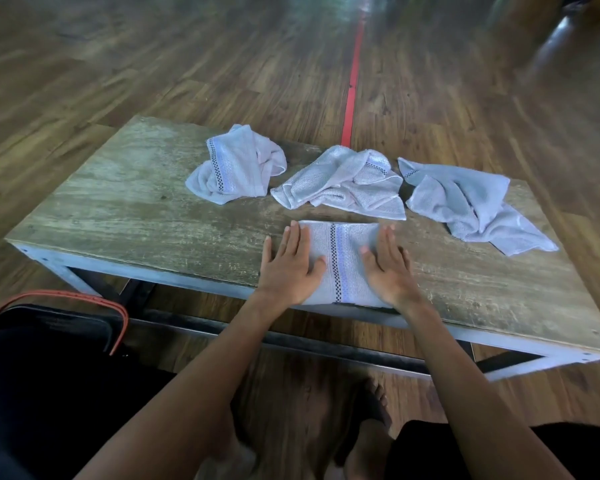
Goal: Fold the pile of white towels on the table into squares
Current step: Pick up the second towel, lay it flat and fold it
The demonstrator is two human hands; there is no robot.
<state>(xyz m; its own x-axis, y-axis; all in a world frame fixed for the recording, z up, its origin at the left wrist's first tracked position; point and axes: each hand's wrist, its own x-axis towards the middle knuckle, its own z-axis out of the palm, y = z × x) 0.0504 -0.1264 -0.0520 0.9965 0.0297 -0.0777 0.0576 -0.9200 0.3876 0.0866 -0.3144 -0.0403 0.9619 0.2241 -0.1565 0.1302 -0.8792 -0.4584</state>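
A folded white towel (pixel 342 251) with a checkered stripe lies flat near the front edge of the wooden table (pixel 125 209). My left hand (pixel 290 266) presses its left side with straight fingers. My right hand (pixel 388 268) lies flat on its right side, fingers straight. Behind it lie three crumpled white towels: one at the back left (pixel 236 166), one in the middle (pixel 343 181) and one at the right (pixel 471 206), which reaches toward the table's right side.
The low table has a metal frame and stands on a wooden floor (pixel 153 64) with a red tape line (pixel 352 88). A black bag with an orange rim (pixel 66 317) sits at my lower left. My bare feet (pixel 368 427) are under the table's front edge.
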